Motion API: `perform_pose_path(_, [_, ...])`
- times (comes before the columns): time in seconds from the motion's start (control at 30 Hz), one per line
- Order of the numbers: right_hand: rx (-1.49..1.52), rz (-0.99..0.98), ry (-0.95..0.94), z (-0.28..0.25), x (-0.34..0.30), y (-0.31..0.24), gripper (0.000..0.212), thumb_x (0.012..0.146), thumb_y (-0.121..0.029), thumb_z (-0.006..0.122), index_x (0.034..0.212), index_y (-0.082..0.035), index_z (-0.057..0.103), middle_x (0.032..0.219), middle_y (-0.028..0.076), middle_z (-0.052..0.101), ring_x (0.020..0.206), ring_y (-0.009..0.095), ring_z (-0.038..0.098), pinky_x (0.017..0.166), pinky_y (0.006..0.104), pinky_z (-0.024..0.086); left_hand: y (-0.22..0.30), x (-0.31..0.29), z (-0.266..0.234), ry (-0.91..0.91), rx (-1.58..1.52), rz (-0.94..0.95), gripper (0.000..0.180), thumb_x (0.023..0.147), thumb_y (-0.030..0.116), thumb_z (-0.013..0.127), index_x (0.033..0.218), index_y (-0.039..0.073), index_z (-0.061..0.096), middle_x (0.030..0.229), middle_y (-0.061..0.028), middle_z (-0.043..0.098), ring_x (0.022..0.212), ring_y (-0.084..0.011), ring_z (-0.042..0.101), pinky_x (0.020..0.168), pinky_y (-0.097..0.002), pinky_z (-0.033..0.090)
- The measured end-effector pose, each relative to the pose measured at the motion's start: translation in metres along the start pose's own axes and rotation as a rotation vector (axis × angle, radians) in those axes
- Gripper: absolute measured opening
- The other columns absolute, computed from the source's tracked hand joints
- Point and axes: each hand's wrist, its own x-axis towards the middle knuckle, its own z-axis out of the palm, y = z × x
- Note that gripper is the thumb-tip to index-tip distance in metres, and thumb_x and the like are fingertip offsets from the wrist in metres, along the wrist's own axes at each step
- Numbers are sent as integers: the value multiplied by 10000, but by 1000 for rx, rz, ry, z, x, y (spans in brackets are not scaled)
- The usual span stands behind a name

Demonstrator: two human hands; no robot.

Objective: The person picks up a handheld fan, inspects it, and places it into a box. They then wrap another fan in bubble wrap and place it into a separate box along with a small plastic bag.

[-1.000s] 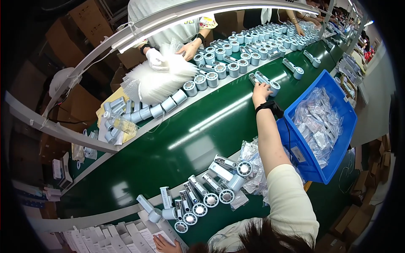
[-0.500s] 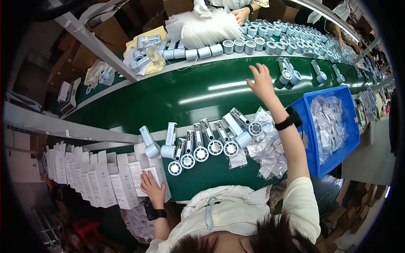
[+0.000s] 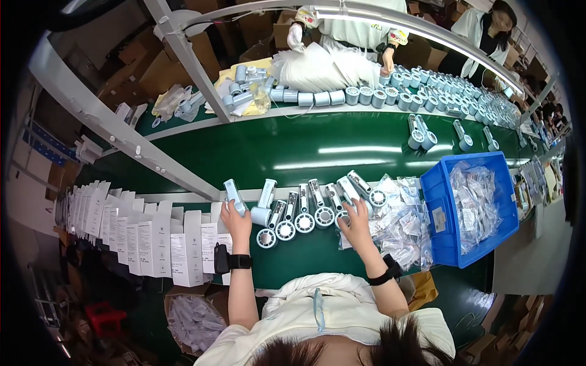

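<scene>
Leftmost pale-blue fan (image 3: 231, 188) is covered at its head end by the left hand (image 3: 237, 218), fingers bent; firm grip cannot be told; second fan (image 3: 347, 188), near the row's right end, is reached by the right hand (image 3: 354, 224), fingers parted and curved, hold unclear; both fans are laid on the green bench (image 3: 299, 262), between white cartons (image 3: 161, 238) and clear bags (image 3: 400, 229).

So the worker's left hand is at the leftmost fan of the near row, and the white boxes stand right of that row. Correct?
Not quite: the white boxes stand left of the near row of fans, as the head view shows. The left hand is at the leftmost fan, as you say.
</scene>
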Motion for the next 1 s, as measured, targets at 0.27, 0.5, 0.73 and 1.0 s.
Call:
perform_pose_path(0.27, [79, 18, -45, -12, -32, -16, 390, 701, -148, 645, 1069, -76, 540, 1208, 193, 401, 1174, 424, 311, 956, 481, 298, -23, 54, 19, -212, 36, -327, 581, 664, 282, 662, 1111, -15, 438, 1067, -262, 500, 1022, -409, 477, 853, -443, 409])
perform_pose_path(0.5, [86, 38, -58, -13, -33, -9, 383, 706, -130, 638, 1068, -71, 528, 1208, 187, 402, 1181, 419, 302, 958, 478, 293, -52, 67, 46, -189, -67, -146, 542, 611, 250, 717, 1018, -21, 483, 867, -227, 568, 884, -393, 542, 789, -434, 439])
perform_pose_path(0.73, [101, 18, -75, -17, -32, -12, 395, 712, -87, 628, 1087, -66, 506, 1222, 193, 386, 1179, 416, 301, 958, 472, 289, 8, 54, 23, -44, 398, 101, 560, 614, 193, 715, 1113, 145, 467, 1035, -127, 480, 1015, -344, 450, 782, -525, 366])
perform_pose_path(1.0, [89, -5, -106, -14, -33, -16, 398, 720, -61, 619, 1096, -62, 489, 1230, 193, 378, 1176, 400, 311, 963, 452, 287, -13, 25, 29, 38, 276, 334, 490, 703, 164, 651, 1149, 75, 469, 1191, -157, 415, 1109, -344, 380, 871, -507, 319])
